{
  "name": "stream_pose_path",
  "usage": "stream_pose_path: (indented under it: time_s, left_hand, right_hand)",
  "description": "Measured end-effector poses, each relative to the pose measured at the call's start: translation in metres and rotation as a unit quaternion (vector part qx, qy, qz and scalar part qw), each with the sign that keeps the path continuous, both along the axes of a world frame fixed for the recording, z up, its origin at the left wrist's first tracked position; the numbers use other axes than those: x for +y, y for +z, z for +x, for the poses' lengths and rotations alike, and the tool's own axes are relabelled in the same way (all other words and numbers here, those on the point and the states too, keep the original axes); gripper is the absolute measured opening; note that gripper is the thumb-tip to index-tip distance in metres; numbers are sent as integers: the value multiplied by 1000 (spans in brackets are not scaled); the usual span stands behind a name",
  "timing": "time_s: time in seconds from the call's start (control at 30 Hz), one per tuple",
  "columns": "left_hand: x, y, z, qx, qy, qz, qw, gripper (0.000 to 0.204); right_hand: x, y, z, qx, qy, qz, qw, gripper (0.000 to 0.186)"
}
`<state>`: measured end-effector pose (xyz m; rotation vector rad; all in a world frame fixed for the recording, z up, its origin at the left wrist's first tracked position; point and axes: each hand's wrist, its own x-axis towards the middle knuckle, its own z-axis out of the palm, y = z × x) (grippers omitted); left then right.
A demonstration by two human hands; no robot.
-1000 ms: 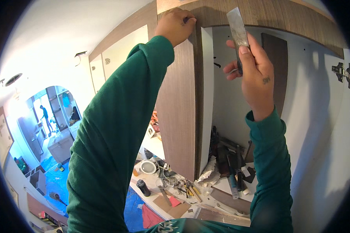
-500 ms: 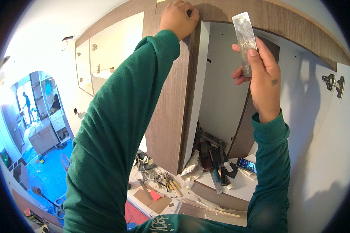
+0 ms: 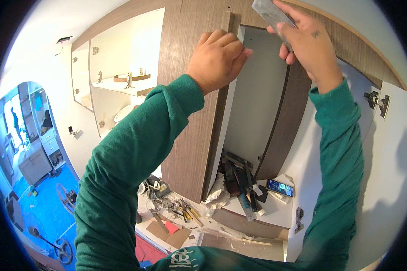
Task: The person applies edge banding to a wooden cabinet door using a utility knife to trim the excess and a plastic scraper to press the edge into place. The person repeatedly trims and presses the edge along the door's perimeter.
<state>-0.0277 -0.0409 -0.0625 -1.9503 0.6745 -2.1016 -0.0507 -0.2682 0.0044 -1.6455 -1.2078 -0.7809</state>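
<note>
My left hand (image 3: 219,59) is raised before the edge of a brown wood-grain panel (image 3: 185,135). Its fingers are curled, and whatever they may hold is hidden. Higher up, my right hand (image 3: 313,45) grips a flat, rectangular grey metal bar (image 3: 272,17) between thumb and fingers. The bar tilts up to the left, its top end in front of the wood-grain board (image 3: 348,47) across the top of the cabinet. Behind both hands is the open cabinet interior (image 3: 255,86) with a grey back.
Dark-handled tools (image 3: 242,180) and a lit phone (image 3: 280,187) lie on the white cabinet base. Pliers (image 3: 192,212) and small hardware litter the lower surface. A white door with a hinge (image 3: 377,101) stands at right. At far left, a person (image 3: 16,124) stands beyond blue floor covering (image 3: 49,203).
My left hand has come down from the top of the panel. My right hand has moved up with the metal bar, which now tilts more to the left. The view has shifted slightly.
</note>
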Motion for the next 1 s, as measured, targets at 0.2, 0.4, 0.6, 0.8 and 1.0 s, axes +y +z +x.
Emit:
stream_pose_path:
  time_s: [0.2, 0.4, 0.6, 0.8, 1.0]
  left_hand:
    - [12, 71, -20, -91, -60, 64, 992, 40]
    - [2, 110, -54, 160, 7, 36, 986, 58]
    - [23, 130, -51, 80, 40, 99, 991, 53]
    - [22, 127, -43, 187, -66, 35, 980, 48]
    - [33, 125, -68, 205, -84, -40, 974, 46]
  right_hand:
    - [20, 38, -29, -28, -54, -132, 989, 37]
    - [43, 60, -43, -52, -296, -171, 938, 27]
    - [63, 70, -60, -88, -381, -190, 901, 31]
    - [63, 69, -58, -57, -343, -165, 923, 26]
    - [67, 51, -44, -191, -71, -21, 979, 24]
